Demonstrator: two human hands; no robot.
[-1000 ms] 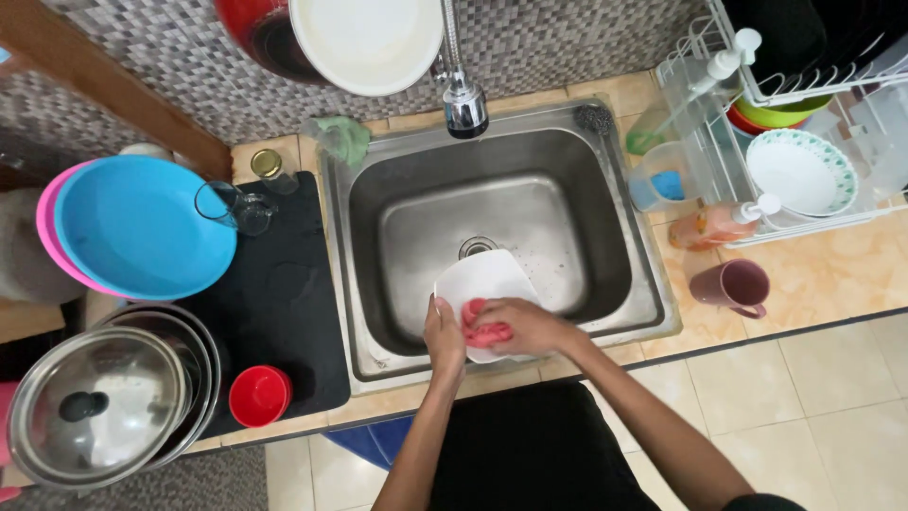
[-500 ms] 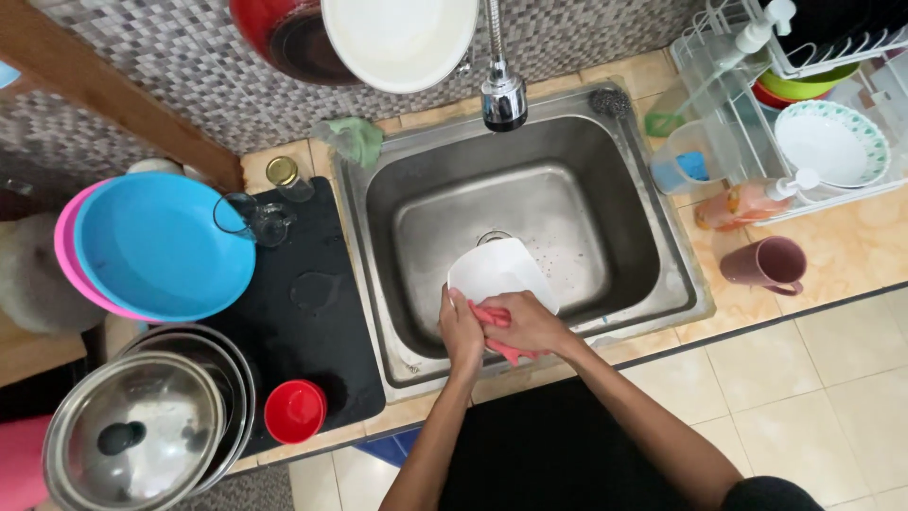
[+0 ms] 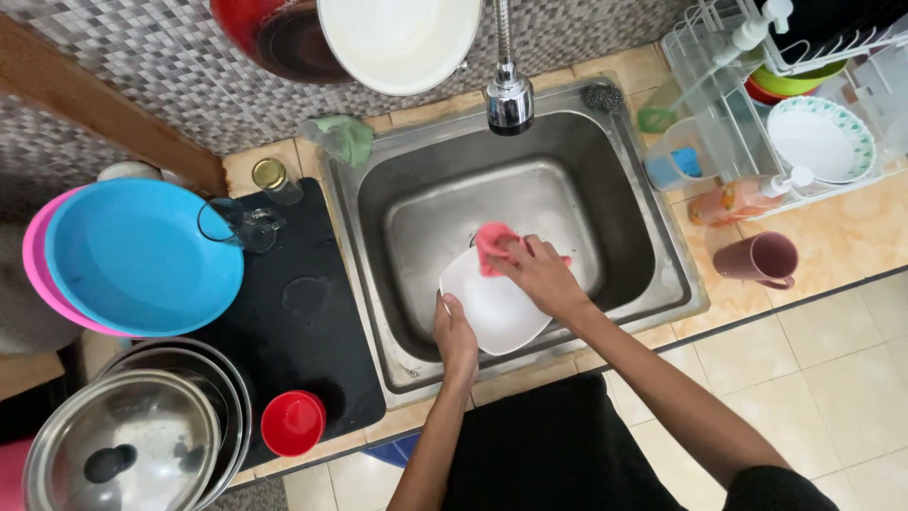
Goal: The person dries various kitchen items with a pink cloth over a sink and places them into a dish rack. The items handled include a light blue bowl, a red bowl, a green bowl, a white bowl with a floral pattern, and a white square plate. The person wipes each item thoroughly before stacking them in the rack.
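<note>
A white plate [image 3: 492, 308] is tilted over the steel sink [image 3: 615, 218]. My left hand [image 3: 456, 339] grips its near left edge. My right hand [image 3: 541, 273] presses a pink sponge [image 3: 493, 246] against the plate's far rim. The tap spout [image 3: 510, 95] hangs above the basin, behind the plate. No water stream is visible.
Left of the sink, a black mat [image 3: 307, 312] carries a glass mug [image 3: 241, 224], a red cup [image 3: 293, 423] and steel bowls [image 3: 132, 445]. Blue and pink basins [image 3: 132, 255] sit further left. At right stand a dish rack [image 3: 813, 114] with a patterned plate [image 3: 819, 139], soap bottles and a mauve mug [image 3: 761, 258].
My right hand has moved the pink sponge from the plate's near side up to its far rim. The view has shifted, so the sink sits more central.
</note>
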